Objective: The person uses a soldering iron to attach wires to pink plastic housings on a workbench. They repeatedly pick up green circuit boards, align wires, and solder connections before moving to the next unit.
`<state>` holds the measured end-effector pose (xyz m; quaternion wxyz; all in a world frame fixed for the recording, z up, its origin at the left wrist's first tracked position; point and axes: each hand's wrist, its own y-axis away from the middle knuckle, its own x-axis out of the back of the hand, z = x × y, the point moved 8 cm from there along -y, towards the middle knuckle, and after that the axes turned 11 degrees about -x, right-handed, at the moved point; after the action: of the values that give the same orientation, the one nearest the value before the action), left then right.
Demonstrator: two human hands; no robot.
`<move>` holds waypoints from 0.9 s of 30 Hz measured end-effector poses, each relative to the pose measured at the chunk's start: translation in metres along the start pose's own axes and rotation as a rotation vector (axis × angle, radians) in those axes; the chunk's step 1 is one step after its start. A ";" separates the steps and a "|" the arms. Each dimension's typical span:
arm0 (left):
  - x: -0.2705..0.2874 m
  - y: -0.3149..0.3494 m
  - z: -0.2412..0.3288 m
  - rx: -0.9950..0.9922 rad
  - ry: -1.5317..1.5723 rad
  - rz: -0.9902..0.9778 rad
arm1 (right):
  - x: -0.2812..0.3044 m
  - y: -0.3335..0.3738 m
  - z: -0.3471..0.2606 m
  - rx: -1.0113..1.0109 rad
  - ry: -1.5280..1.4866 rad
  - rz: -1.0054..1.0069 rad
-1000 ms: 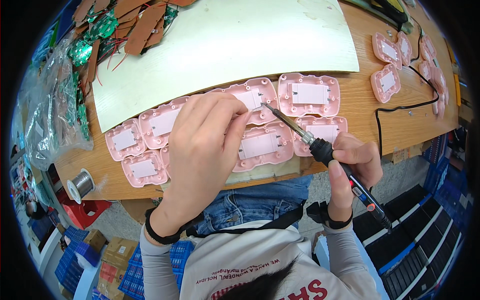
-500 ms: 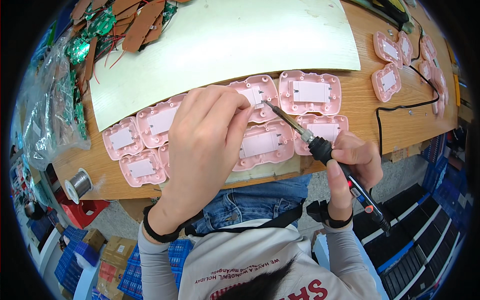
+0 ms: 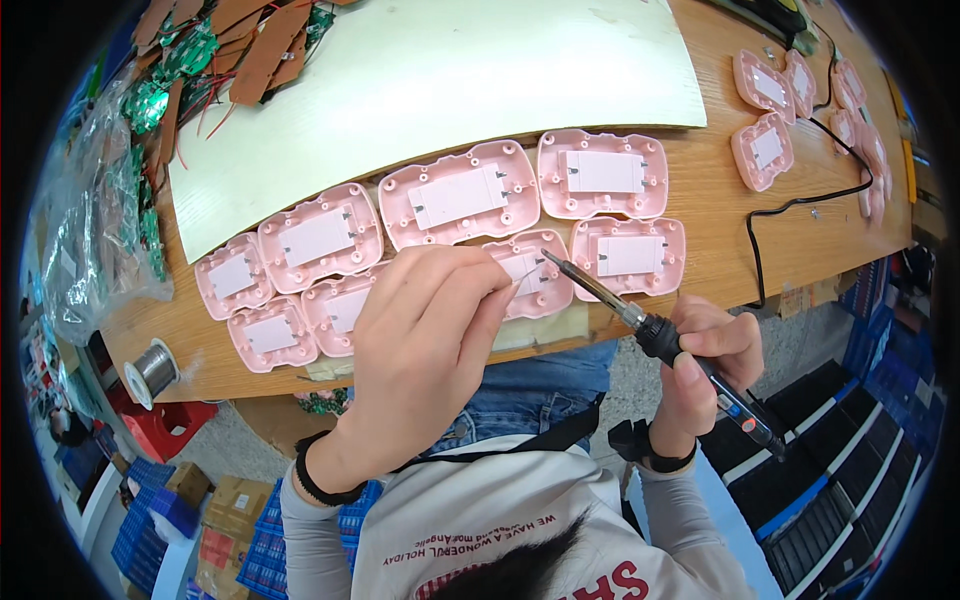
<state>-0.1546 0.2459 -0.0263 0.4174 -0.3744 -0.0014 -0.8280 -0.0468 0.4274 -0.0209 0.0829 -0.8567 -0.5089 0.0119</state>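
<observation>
My right hand [image 3: 712, 360] grips a soldering iron [image 3: 655, 338] by its dark handle, the metal tip pointing up and left. That tip is at a metal contact on the near-row pink plastic shell [image 3: 553, 298]; whether it touches I cannot tell. Between the pinched thumb and forefinger of my left hand [image 3: 425, 335] is a thin solder wire [image 3: 527, 277], its end near the iron's tip. This hand hides part of the shell. Another pink shell [image 3: 628, 285] lies just to the right, and a larger one [image 3: 460, 225] sits behind, with pale rectangular panels and small metal contacts.
More pink shells [image 3: 765, 150] lie at the right, beside a black cable [image 3: 752, 250]. A pale board [image 3: 430, 80] covers the back of the wooden table [image 3: 690, 200]. Brown and green circuit boards [image 3: 265, 60] are heaped back left. A solder spool [image 3: 153, 372] stands at the left edge.
Both hands, with the iron and the solder wire, have moved from a far-row shell to the near-row shell in front of it. The far-row shell is now uncovered.
</observation>
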 end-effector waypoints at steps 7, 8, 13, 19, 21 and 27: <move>-0.007 -0.003 0.001 -0.041 -0.019 -0.014 | 0.004 0.003 0.001 -0.012 -0.017 -0.002; -0.007 -0.004 0.002 -0.035 -0.017 -0.013 | 0.004 0.004 0.001 -0.011 -0.019 0.000; -0.004 -0.003 0.000 -0.047 -0.023 -0.003 | 0.004 0.003 -0.002 -0.047 0.005 0.034; 0.000 0.009 0.011 -0.021 -0.012 -0.108 | 0.020 0.007 0.000 -0.002 0.012 0.156; -0.004 0.010 0.015 -0.009 -0.008 -0.128 | 0.025 0.007 0.001 -0.009 0.004 0.191; -0.007 0.015 0.018 -0.013 -0.114 -0.167 | 0.048 0.007 -0.004 0.056 -0.002 0.297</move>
<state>-0.1307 0.2471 -0.0227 0.3437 -0.4219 -0.0510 -0.8374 -0.0175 0.4659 -0.0153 0.1034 -0.9200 -0.3760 0.0391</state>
